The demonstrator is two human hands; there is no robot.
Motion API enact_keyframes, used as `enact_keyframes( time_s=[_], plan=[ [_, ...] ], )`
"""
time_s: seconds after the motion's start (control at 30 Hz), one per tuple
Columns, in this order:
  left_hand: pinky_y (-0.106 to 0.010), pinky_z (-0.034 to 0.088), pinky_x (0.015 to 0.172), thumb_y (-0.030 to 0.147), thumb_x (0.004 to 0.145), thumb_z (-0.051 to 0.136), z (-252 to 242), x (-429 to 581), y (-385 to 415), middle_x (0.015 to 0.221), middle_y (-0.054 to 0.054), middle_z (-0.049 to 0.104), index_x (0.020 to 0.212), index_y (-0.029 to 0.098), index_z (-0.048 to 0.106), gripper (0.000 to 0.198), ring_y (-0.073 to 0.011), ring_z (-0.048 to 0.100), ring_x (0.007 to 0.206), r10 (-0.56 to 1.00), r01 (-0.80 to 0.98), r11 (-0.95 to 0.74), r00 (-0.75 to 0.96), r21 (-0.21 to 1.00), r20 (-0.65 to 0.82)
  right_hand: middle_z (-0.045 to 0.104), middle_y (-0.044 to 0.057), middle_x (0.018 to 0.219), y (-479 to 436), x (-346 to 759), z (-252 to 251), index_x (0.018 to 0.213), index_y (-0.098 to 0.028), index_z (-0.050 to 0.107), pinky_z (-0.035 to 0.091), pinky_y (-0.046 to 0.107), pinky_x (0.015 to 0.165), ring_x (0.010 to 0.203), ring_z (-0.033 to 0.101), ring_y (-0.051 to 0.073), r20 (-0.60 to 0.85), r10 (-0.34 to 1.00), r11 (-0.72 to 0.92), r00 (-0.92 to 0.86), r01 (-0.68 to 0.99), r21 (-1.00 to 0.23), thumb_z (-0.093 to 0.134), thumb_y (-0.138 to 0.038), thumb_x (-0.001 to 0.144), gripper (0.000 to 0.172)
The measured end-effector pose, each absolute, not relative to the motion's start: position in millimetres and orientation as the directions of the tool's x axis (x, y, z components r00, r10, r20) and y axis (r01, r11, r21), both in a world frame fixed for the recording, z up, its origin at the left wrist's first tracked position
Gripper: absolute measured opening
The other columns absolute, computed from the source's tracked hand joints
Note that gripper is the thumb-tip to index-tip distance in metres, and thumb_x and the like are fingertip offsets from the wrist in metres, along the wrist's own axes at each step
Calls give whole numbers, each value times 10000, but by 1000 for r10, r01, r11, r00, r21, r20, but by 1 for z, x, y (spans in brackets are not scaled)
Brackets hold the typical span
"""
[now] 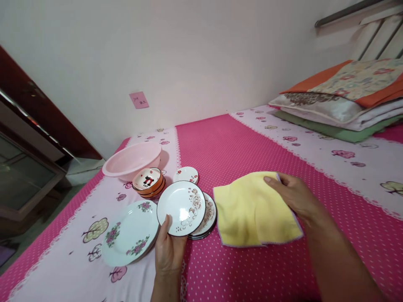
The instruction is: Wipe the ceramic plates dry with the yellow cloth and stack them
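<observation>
My left hand (170, 247) grips a small white plate (178, 205) by its lower edge, thumb on top; brown flowers and a dark rim decorate it. Behind and partly under that plate sits a stack of matching plates (210, 216) on the bed. My right hand (294, 195) pinches a yellow cloth (252, 209) with a purple edge at its upper right corner, and the cloth hangs spread out. To the left lies a large white plate (130, 235) with purple flowers. A small saucer (186, 174) with red flowers rests just beyond the held plate.
Stacked orange bowls (149, 180) stand left of the saucer, in front of a pink basin (134, 159). Folded bedding and pillows (340, 100) are piled at the far right. A pink-and-white patterned sheet (208, 142) covers the bed, which meets a white wall (201, 54).
</observation>
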State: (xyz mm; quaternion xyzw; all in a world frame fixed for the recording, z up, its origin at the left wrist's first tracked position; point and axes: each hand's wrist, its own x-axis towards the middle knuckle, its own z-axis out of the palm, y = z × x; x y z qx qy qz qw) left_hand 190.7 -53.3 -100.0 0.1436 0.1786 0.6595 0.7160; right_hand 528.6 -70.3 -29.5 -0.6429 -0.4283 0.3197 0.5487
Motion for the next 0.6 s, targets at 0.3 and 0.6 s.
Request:
enact_keyframes(
  time_s=[0.3, 0.6],
  plan=[
    [-443, 375, 1177, 160, 1012, 504, -92, 196, -54, 1423, -110, 594, 1542, 270, 430, 546, -268, 599, 1282, 995, -896, 76, 36, 438, -98, 767, 134, 935, -48, 530, -68, 1130, -148, 710, 562, 351, 650, 752, 716, 236, -49, 950, -174, 308, 395, -902, 633, -494, 852, 451],
    [-490, 376, 1175, 209, 994, 562, -88, 199, -58, 1414, -152, 604, 1530, 214, 459, 545, -299, 615, 1271, 980, -862, 88, -15, 498, -200, 765, 64, 814, -33, 504, -115, 843, -143, 734, 488, 293, 603, 716, 684, 225, -107, 974, -179, 202, 382, -907, 729, -402, 681, 305]
  ],
)
